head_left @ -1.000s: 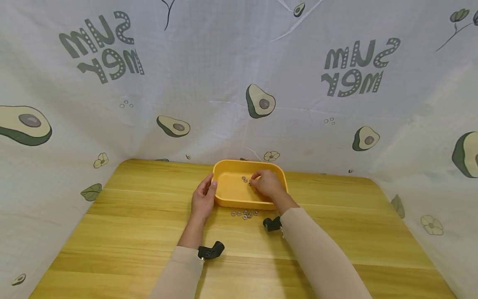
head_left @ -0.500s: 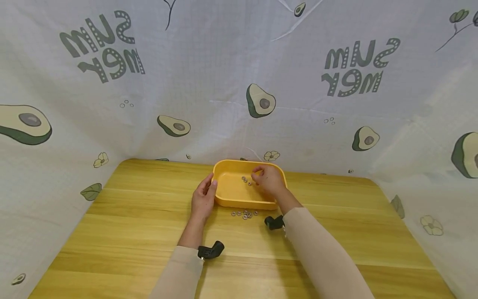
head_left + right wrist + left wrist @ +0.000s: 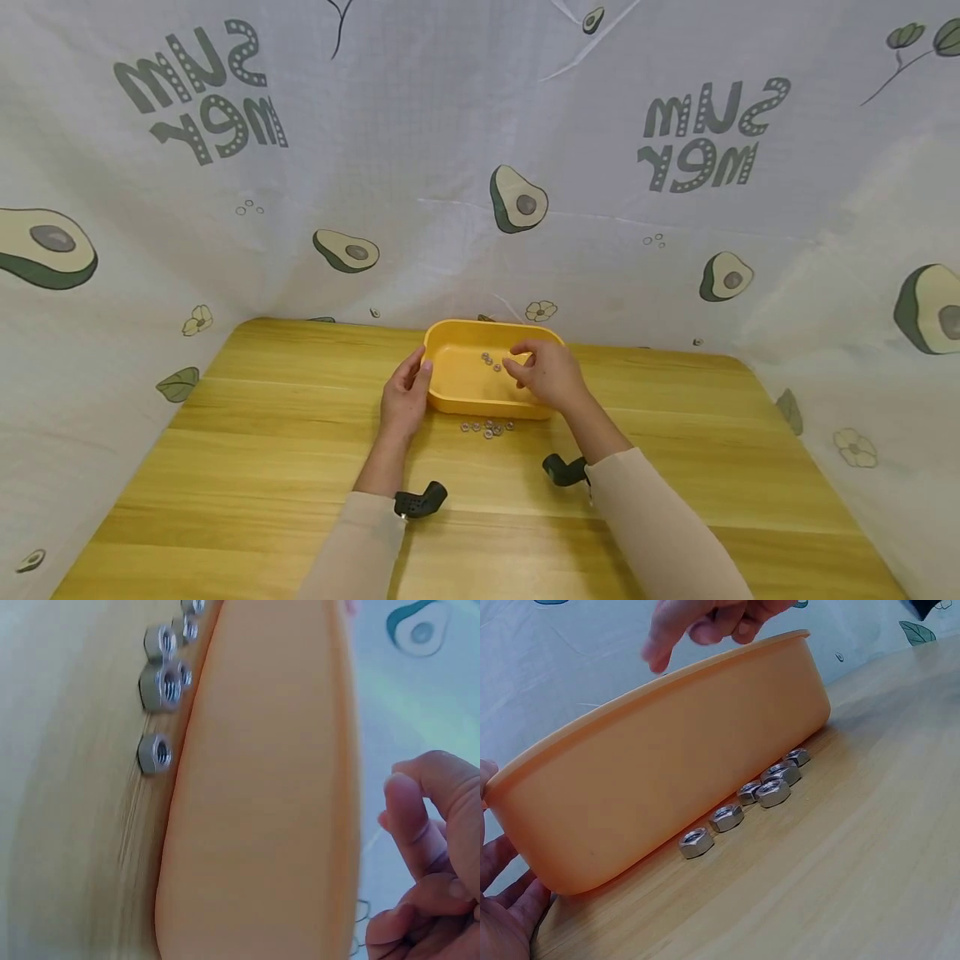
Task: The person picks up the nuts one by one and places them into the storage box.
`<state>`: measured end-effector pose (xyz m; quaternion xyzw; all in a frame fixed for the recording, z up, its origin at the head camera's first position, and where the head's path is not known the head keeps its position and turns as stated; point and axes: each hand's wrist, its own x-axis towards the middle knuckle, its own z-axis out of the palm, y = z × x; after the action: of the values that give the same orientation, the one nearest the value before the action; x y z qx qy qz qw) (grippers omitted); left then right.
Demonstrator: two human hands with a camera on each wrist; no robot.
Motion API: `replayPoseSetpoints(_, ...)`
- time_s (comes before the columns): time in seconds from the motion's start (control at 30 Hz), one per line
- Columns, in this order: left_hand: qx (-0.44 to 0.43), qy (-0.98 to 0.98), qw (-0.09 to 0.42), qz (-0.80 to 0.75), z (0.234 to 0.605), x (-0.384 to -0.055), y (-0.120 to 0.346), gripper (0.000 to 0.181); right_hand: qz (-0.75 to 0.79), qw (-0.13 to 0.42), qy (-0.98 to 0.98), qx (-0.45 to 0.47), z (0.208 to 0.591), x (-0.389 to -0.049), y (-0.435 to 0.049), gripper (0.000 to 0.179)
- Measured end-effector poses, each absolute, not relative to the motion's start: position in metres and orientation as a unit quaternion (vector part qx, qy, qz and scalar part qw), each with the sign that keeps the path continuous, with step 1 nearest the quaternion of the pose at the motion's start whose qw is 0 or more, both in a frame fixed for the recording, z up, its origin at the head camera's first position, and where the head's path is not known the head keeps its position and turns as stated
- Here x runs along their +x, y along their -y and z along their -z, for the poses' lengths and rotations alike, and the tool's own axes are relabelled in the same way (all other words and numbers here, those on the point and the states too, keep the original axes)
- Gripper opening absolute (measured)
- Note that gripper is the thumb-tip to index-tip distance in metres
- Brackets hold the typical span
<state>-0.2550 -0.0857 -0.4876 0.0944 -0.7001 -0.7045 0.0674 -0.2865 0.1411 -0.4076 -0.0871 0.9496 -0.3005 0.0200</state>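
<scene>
At the far side of the table stands a yellow plastic tray [image 3: 465, 379]. My left hand [image 3: 403, 400] holds its left end, the thumb at the rim and the fingers along the outer wall [image 3: 600, 825]. Three small metal hex nuts [image 3: 489, 361] lie on the tray floor. Over the tray's right part hovers my right hand [image 3: 549, 371], thumb and forefinger apart, nothing between them. In the right wrist view the right hand's fingers [image 3: 427, 825] bend loosely beyond the rim. Several more hex nuts [image 3: 727, 817] sit on the table along the tray's near wall.
The wooden table [image 3: 225, 467] runs up to a white cloth backdrop [image 3: 420, 167] printed with avocados, close behind the tray. A black wrist camera [image 3: 422, 500] sits on the left wrist and another black camera [image 3: 564, 471] on the right.
My right hand has let go of a nut on the tray floor, lifted off and drawn back to the right. The left hand keeps its place on the tray.
</scene>
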Motion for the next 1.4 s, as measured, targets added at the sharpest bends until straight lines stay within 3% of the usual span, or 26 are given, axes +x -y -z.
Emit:
replayPoseSetpoints(0.77,0.102,0.699,0.068,0.704,0.485,-0.259,0.090,0.046,0.329,-0.010,-0.941,-0.081,0.413,-0.213,-0.144,0.035)
replayPoseSetpoints(1.1,0.082,0.703,0.089,0.701,0.485,-0.257,0.089,0.046,0.338,0.010,-0.937,-0.091,0.445,-0.206,-0.138,0.020)
replayPoseSetpoints(1.4,0.088,0.704,0.078,0.700,0.486,-0.257,0.086,0.047,0.341,0.052,-0.934,-0.091,0.460,-0.209,-0.135,0.028)
